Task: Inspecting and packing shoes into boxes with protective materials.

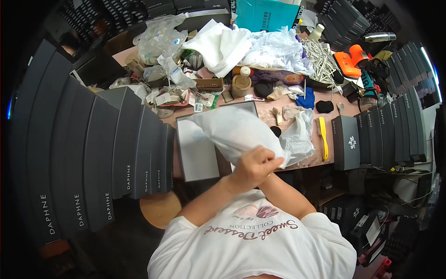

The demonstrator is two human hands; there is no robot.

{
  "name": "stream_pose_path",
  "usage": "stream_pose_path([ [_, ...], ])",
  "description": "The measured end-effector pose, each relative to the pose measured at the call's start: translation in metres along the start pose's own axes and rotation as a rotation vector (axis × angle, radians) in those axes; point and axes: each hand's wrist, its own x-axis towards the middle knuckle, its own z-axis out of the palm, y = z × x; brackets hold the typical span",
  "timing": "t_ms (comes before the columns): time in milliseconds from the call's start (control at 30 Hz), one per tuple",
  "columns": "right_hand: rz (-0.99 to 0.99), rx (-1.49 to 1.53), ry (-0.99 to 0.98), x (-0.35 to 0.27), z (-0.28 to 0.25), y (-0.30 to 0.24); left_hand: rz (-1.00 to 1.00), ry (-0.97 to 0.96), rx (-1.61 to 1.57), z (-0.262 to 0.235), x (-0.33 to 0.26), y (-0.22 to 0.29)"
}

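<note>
My left hand (pixel 254 166) is closed on the gathered near end of a white bag (pixel 241 129), its fingers pinched together. The bag looks full and rounded, slightly smeared by motion, and I cannot see what is in it. My right forearm (pixel 284 191) runs up behind my left hand, so my right hand is hidden there. Beneath the bag's left part lies an open grey shoe box (pixel 199 151) with a pale inside. A crumpled white plastic bag (pixel 299 135) rests on the table just right of the held one.
Tall stacks of dark shoe boxes (pixel 104 158) stand at the left, and more boxes (pixel 347 142) at the right. A yellow-handled brush (pixel 323 137) lies near the front edge. Behind are a jar (pixel 241 83), white paper sheets (pixel 220 46), a heap of thin sticks (pixel 320 60) and a turquoise bag (pixel 267 16).
</note>
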Motion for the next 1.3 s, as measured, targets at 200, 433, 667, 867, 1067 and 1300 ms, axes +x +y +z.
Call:
stream_pose_path([
  [200,-0.052,-0.267,-0.138,0.001,-0.011,-0.02,-0.025,-0.13,-0.247,0.028,-0.046,0.015],
  [433,-0.182,-0.38,-0.146,0.003,-0.011,-0.023,-0.28,-0.215,-0.318,0.014,-0.069,0.023],
  [667,-0.358,-0.959,-0.168,-0.004,-0.011,0.029,-1.342,0.773,-1.338,-0.015,-0.101,-0.066],
  [867,0.352,-0.827,-0.294,-0.038,-0.082,-0.024,-1.053,1.063,-0.829,-0.042,-0.092,-0.096],
  [1067,0.112,0.071,-0.092,-0.049,-0.053,-0.01,-1.039,0.655,-0.754,0.046,-0.077,-0.054],
  [1300,-0.351,-0.318,0.513,-0.114,-0.107,-0.075,-0.694,-0.89,-0.804,0.066,-0.067,-0.07],
])
